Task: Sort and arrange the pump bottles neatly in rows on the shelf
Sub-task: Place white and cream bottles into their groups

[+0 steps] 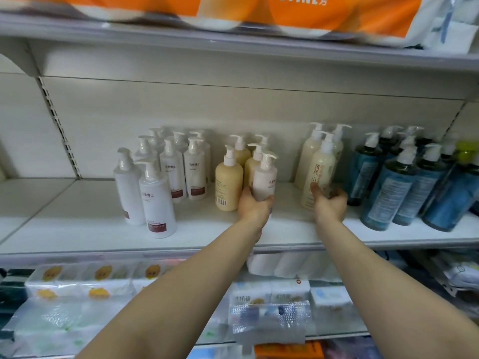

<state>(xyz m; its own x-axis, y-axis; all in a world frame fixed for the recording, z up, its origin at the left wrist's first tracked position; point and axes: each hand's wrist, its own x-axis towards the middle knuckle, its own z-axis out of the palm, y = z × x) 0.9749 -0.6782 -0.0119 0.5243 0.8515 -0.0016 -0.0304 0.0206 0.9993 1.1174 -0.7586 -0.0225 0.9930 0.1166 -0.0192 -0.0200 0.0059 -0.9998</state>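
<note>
My left hand (255,206) grips the lower part of a white pump bottle (265,177), held in front of the cream-yellow bottles (229,183) at the shelf's middle. My right hand (329,203) holds the base of a tall pale bottle with red characters (320,169), which stands before two similar tall bottles (308,156). Several white bottles with dark red labels (172,169) stand grouped to the left, two of them (156,200) nearer the front edge. Several blue bottles (404,182) lean at the right.
The white shelf board (77,224) has bare surface at the left and along the front. An upper shelf (233,40) with orange packs hangs overhead. Wrapped tissue packs (85,283) fill the shelves below. A yellow-green bottle (466,151) sits at far right.
</note>
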